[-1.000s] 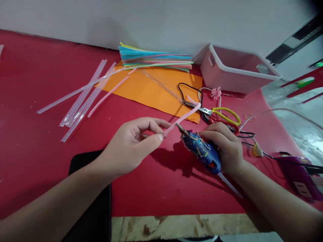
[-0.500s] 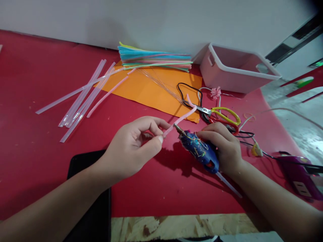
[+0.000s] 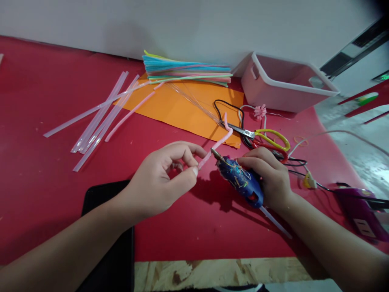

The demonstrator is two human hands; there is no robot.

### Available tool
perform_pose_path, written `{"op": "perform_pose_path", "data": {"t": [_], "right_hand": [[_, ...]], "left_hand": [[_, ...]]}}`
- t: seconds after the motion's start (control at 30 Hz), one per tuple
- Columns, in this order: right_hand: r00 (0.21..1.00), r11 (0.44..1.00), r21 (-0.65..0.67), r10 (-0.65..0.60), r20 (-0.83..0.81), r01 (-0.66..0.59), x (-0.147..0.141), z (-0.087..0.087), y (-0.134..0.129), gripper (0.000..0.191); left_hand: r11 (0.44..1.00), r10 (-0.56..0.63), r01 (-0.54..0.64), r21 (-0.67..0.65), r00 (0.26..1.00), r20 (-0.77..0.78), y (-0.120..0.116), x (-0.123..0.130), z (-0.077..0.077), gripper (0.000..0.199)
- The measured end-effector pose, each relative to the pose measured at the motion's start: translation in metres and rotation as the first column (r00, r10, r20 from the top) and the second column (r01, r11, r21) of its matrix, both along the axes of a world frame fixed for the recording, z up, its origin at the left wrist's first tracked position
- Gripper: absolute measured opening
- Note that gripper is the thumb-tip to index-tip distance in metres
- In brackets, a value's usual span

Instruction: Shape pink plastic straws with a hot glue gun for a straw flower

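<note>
Between its thumb and fingers, my left hand (image 3: 170, 178) pinches the lower end of a pink pipe cleaner (image 3: 219, 142), which is bent near its far end. My right hand (image 3: 270, 176) is wrapped round a blue glue gun (image 3: 241, 180) with strands of dried glue on it. The gun's metal nozzle (image 3: 216, 154) points up and left, at the pipe cleaner close to my left fingertips; whether they touch is hard to tell. A clear glue stick (image 3: 276, 223) sticks out of the gun's back end.
Behind lie glue sticks (image 3: 91, 106), an orange sheet (image 3: 170, 107), bundled pipe cleaners (image 3: 185, 71), scissors (image 3: 270, 140), a pink flower (image 3: 260, 112) and a pink bin (image 3: 273, 91). Cables run right to a purple power strip (image 3: 361, 213). A black object (image 3: 112, 247) lies under my left forearm.
The pink pipe cleaner has tilted slightly, its bent end shifting a little left. The nozzle has moved slightly right, and my left fingertips have shifted a little right and down.
</note>
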State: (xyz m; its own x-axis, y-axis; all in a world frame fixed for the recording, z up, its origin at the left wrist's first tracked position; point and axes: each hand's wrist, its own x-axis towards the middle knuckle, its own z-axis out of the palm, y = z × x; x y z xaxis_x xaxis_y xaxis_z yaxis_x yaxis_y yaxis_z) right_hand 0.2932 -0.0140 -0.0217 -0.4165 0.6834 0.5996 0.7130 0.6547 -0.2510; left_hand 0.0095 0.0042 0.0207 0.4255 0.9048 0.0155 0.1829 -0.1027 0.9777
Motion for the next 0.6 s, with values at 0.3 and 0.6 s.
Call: {"op": "perform_pose_path", "data": {"t": [0.3, 0.6], "right_hand": [[1.0, 1.0, 0.001, -0.018, 0.008, 0.018, 0.0, -0.0004, 0.0001, 0.016], [1.0, 1.0, 0.008, -0.019, 0.004, 0.019, 0.0014, -0.0017, 0.0011, 0.014]], "left_hand": [[0.999, 0.037, -0.037, 0.002, 0.999, -0.036, 0.0029, 0.0036, 0.0035, 0.015], [0.999, 0.033, -0.033, -0.025, 0.999, -0.021, 0.0031, 0.0026, 0.0045, 0.016]]}}
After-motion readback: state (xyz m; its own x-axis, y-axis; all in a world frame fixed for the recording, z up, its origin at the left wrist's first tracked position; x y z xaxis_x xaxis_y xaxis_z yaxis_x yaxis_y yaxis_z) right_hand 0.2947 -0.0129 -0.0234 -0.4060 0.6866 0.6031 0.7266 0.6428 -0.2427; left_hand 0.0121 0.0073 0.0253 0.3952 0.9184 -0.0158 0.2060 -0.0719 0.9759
